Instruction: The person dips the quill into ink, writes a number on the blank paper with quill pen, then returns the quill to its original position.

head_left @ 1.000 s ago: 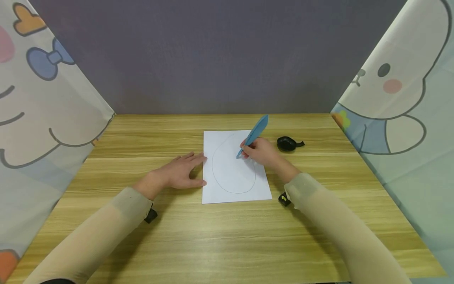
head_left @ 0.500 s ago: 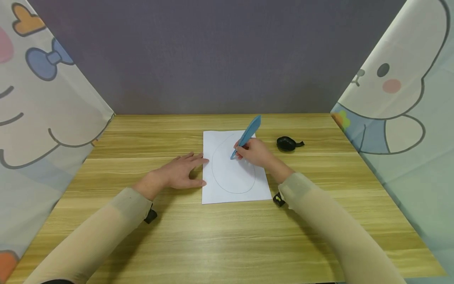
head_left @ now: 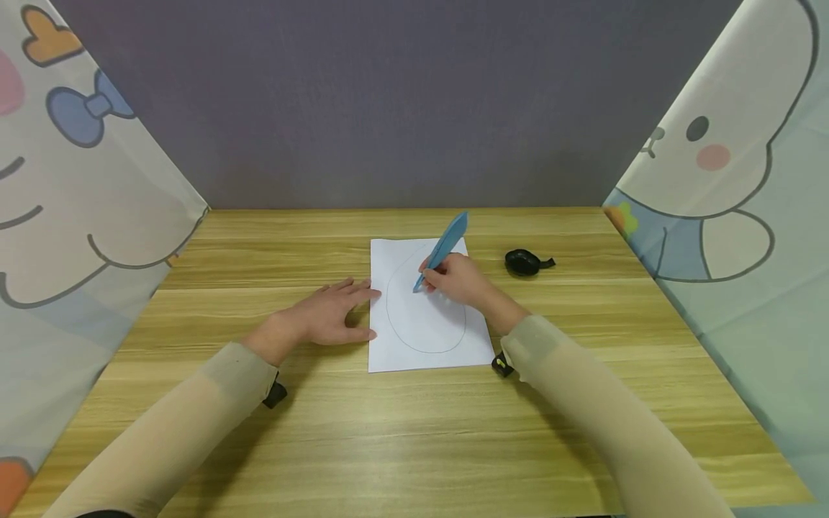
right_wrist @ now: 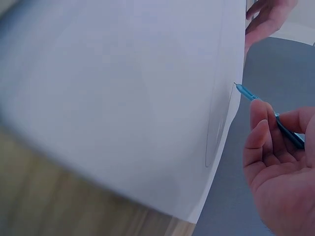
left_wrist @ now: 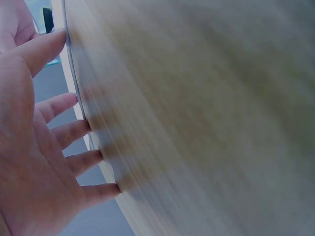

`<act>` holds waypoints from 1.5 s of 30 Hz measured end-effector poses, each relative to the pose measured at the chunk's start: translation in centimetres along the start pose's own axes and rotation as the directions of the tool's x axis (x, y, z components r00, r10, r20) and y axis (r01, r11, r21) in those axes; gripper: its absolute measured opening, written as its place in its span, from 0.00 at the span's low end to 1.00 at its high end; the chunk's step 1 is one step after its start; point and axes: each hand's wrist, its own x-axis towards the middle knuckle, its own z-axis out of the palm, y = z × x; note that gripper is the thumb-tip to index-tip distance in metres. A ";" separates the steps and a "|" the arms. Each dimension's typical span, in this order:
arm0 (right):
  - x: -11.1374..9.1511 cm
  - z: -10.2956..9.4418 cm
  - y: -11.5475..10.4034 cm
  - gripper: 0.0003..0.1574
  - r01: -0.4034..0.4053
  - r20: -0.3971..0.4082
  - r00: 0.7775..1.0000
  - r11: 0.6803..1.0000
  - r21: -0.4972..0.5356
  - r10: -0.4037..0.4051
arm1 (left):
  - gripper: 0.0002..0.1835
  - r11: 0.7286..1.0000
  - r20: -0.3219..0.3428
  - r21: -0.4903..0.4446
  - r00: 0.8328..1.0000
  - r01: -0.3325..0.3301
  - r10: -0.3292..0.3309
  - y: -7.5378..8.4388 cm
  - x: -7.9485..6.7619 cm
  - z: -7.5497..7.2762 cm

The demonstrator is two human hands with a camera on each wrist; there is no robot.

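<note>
A white sheet of paper [head_left: 427,360] lies on the table and bears a thin drawn curve like a large egg-shaped loop. My right hand [head_left: 461,279] pinches a blue feather-shaped pen [head_left: 445,243], its tip down at the sheet inside the loop. In the right wrist view, the tip of the pen [right_wrist: 244,91] meets the paper where a fine line shows. My left hand [head_left: 327,314] lies spread with its fingertips on the sheet's left edge. The left wrist view shows the fingers of the left hand [left_wrist: 44,147] straight and apart.
A small round black object with a short tab [head_left: 523,262] lies right of the paper. The wood-grain table [head_left: 401,439] ends at a dark grey panel [head_left: 401,108] behind. Cartoon-printed cloths [head_left: 719,237] hang on both sides.
The right hand has slid left and slightly toward the near side with the pen, from the right part of the loop to its middle. The left hand has hardly moved.
</note>
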 end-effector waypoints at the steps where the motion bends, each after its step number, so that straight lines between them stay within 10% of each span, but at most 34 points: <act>1: 0.0 0.1 0.0 0.16 0.001 0.001 1.000 1.000 -0.003 -0.001 | 0.46 1.000 0.000 0.001 1.000 0.000 0.000 0.0 0.0 0.0; 45: 0.3 2.6 -2.3 0.16 0.041 0.094 0.995 0.999 -0.007 -0.040 | 0.46 1.000 0.009 0.020 1.000 0.009 -0.009 -0.1 0.1 0.0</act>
